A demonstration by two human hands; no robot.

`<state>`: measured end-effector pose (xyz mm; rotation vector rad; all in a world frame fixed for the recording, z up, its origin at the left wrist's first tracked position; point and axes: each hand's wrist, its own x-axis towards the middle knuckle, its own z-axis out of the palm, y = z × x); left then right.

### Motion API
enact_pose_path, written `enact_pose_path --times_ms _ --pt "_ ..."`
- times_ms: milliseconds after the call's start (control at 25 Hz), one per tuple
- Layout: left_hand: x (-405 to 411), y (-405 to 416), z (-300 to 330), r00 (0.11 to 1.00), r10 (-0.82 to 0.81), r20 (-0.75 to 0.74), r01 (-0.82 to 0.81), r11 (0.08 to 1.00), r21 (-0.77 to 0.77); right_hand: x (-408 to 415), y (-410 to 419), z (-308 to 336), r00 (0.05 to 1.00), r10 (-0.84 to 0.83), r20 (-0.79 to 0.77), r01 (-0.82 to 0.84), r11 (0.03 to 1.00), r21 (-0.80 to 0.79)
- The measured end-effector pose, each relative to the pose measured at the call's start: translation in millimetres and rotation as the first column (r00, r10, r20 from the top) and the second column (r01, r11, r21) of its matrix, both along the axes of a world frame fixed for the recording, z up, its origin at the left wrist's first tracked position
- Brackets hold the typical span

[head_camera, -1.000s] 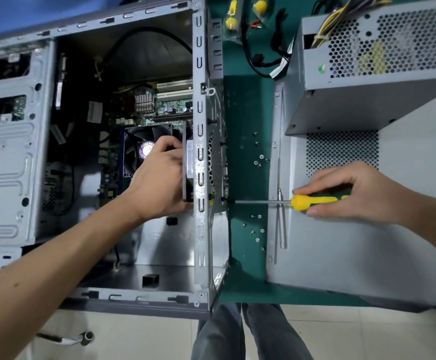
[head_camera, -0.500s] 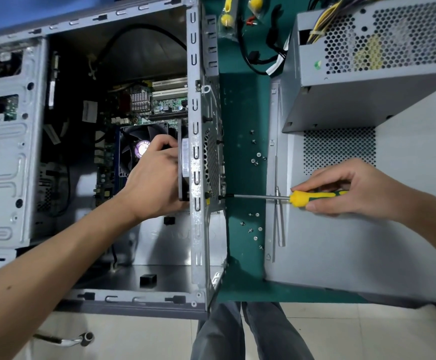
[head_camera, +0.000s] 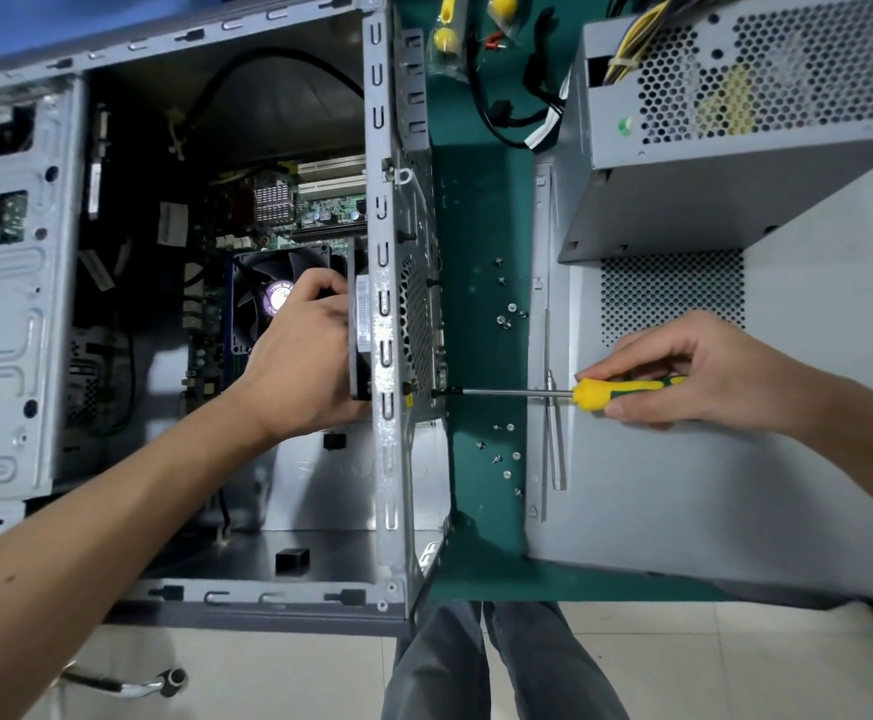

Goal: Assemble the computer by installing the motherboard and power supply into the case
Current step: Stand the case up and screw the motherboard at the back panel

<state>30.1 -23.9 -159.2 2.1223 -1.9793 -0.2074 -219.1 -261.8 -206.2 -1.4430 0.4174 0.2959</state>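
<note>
Right now my right hand point(head_camera: 704, 371) pinches the yellow handle of the screwdriver point(head_camera: 600, 393), its shaft level and its tip at a screw on the rear panel point(head_camera: 416, 324) of the case point(head_camera: 19, 304). Inside that panel my left hand point(head_camera: 299, 361) curls round the rear fan point(head_camera: 359, 345), pressing it against the panel's grille. If that hold slackens, I judge the fan would drop out of line with its hole and the screw would cross-thread or miss. A tilted shaft could also cam out, skid over the grille and jab toward the motherboard point(head_camera: 289, 210), which already sits deep in the case behind the fan. The power supply point(head_camera: 735, 111) is not yet in; it stands outside the panel on the loose side cover point(head_camera: 710, 485) on the green desk point(head_camera: 481, 200). Loose screws point(head_camera: 510, 314) lie on the desk between the panel and the cover, easy for my wrist to scatter.
</note>
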Motion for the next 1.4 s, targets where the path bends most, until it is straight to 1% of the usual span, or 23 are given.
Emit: enact_pose_path --times_ms 240,280,400,480,600,720,880,1160,1240,1400 --pt "-0.3 0.1 -0.6 1.0 0.01 -0.002 -0.01 1.0 -0.001 0.8 0.0 1.4 1.0 0.012 0.002 -0.012 1.0 -0.017" --pt "-0.4 0.3 -1.2 1.0 0.015 0.007 -0.015 1.0 -0.001 0.2 0.3 3.3 1.0 0.014 0.014 -0.013 0.999 -0.045" --pt "-2.1 0.2 -1.8 1.0 0.031 0.003 -0.031 0.999 -0.031 -3.2 2.9 7.8 0.995 0.028 0.091 -0.01 0.98 -0.199" --pt "-1.7 0.2 -1.9 0.999 0.033 -0.008 -0.033 0.998 -0.05 -4.7 5.6 7.9 0.992 0.025 0.125 0.007 0.968 -0.249" --pt "-0.2 0.7 -3.1 1.0 0.018 0.009 -0.018 0.999 -0.046 -5.6 7.0 6.5 0.991 0.021 0.132 0.009 0.975 -0.22" --pt "-0.6 1.4 -3.7 1.0 0.026 -0.014 -0.027 0.998 -0.061 -4.8 4.2 4.6 0.991 0.037 0.125 -0.014 0.983 -0.182" --pt "-0.8 2.1 -4.1 0.999 0.029 -0.036 -0.031 0.997 -0.065 -4.2 3.0 2.3 0.992 0.043 0.119 -0.021 0.984 -0.178" --pt "-0.5 0.2 -3.2 0.999 0.037 -0.023 -0.037 0.999 -0.034 -4.5 1.8 1.2 0.99 0.049 0.13 -0.027 0.985 -0.168" --pt "-0.4 0.3 -2.7 0.999 0.035 -0.023 -0.036 0.999 -0.017 -4.1 2.1 2.0 0.991 0.051 0.127 -0.029 0.985 -0.17" --pt "-0.7 0.3 -0.4 0.999 0.032 0.001 -0.032 0.999 0.043 -5.0 2.0 3.7 0.988 0.057 0.143 -0.023 0.973 -0.231"
